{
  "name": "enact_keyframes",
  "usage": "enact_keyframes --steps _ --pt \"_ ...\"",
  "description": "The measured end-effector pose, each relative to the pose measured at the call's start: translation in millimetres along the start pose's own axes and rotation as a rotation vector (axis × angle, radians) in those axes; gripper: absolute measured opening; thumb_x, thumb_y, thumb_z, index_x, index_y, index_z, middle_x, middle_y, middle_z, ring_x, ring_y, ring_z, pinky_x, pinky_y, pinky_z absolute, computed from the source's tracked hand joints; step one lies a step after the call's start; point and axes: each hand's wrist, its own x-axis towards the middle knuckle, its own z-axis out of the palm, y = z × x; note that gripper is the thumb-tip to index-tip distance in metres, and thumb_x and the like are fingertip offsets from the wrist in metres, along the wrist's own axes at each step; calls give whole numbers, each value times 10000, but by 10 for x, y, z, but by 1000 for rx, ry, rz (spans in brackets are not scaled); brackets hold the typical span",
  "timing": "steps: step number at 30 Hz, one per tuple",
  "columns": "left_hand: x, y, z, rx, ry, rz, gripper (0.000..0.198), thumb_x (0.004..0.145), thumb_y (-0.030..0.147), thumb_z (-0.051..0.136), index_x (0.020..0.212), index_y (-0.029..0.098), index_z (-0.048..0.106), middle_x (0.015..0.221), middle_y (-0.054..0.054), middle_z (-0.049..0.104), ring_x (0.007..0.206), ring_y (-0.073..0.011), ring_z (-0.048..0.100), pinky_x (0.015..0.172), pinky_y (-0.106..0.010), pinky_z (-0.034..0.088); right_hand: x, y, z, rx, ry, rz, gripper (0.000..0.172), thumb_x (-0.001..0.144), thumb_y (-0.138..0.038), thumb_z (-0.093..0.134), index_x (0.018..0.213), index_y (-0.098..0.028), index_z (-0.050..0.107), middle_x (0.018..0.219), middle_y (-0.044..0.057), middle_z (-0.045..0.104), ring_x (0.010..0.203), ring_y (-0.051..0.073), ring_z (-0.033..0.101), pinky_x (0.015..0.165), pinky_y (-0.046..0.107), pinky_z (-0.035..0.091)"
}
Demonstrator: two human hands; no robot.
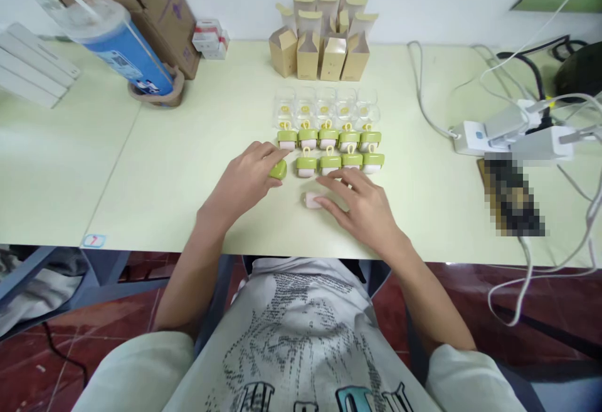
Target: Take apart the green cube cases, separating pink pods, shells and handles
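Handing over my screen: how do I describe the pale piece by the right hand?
On the table, find two rows of green-topped pieces. Nearer the person, by the right hand, lies the pale piece; unlike those, it shows no green top.

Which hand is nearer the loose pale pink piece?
Right: the right hand has its thumb at the pale pink piece; the left hand is farther off, left of it.

Bright, soft light covers the desk; the floor is dimmer. Edges stretch; pixelation hides a patch at right.
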Motion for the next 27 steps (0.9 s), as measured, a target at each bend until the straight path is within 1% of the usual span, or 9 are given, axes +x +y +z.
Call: enact_keyframes --steps 4,8,10,12,14,18,21,24,27 --pt "40 87 -19 6 -40 -57 558 1033 141 800 1581 163 700 1465 -191 785 1416 -402 710 1175 -548 650 16 54 -50 -53 98 6 225 1198 -246 646 1279 -169 841 1193 141 843 1049 295 766 842 431 645" --pt "44 86 -12 -61 -33 -57 526 1105 226 759 1612 122 666 1508 -205 776 1396 -403 741 1173 -563 646 199 71 -23 -145 135 -15 219 1169 -183 642 1206 -179 857 1167 134 842 1061 315 699 895 456 622" --pt "43 67 -13 -107 -34 -37 443 1165 282 683 1570 101 696 1469 -201 797 1344 -392 769 1162 -568 648 362 74 10 -179 74 -29 235 1158 -168 634 1187 -177 866 1185 145 838 1093 336 667 921 476 594" --pt "46 42 -12 -96 -49 10 349 1205 279 584 1428 104 788 1393 -195 822 1311 -391 773 1181 -585 634 535 82 50 -193 -33 -35 232 1141 -163 646 1190 -170 872 1214 168 826 1142 361 642 967 505 563" --pt "52 18 -1 -46 -41 34 356 1209 240 527 1319 116 842 1398 -208 805 1323 -395 759 1204 -595 622 678 94 96 -209 -137 -35 211 1123 -178 683 1201 -155 878 1207 197 815 1195 391 616 1012 535 534" --pt "68 -5 39 -39 36 -36 385 1192 234 576 1505 157 786 1488 -196 745 1287 -349 782 1129 -511 668 794 115 187 -240 -255 -34 218 1100 -158 716 1236 -115 881 1122 209 828 1231 422 592 1026 545 505" --pt "87 3 67 -18 20 -62 353 1205 244 565 1436 157 817 1379 -164 800 1208 -336 808 1050 -478 680 777 128 220 -204 -264 -27 204 1110 -140 711 1223 -122 881 1068 191 843 1195 404 588 999 528 493" --pt "104 17 87 12 2 -41 355 1215 236 528 1331 143 850 1308 -161 843 1222 -353 800 1034 -487 673 746 145 196 -161 -236 -23 172 1118 -166 736 1198 -133 885 1056 181 847 1156 388 582 994 523 488" --pt "99 17 87 16 74 -34 371 1219 271 534 1406 144 828 1323 -174 850 1254 -366 781 1031 -503 671 716 169 133 -129 -176 -12 211 1156 -194 690 1204 -144 889 1076 155 857 1114 363 574 1000 512 488"
